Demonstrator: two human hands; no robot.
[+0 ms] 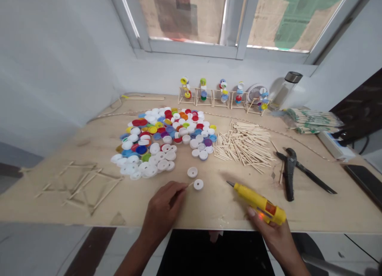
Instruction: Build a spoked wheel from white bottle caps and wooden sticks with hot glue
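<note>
My left hand pinches a short wooden stick, whose tip reaches the edge of a white bottle cap with a hole in its middle. Whether the stick touches the cap, I cannot tell. Just behind lies a second white cap. At the table's front right, my right hand holds a yellow glue gun with a glowing red light, its nozzle pointing left toward the caps. A big heap of coloured and white bottle caps spreads behind my left hand.
Many cut sticks lie right of the caps. Pliers and a dark blade are farther right, near a phone. Stick frames lie at left. Small cap wheels on stands and a bottle line the wall.
</note>
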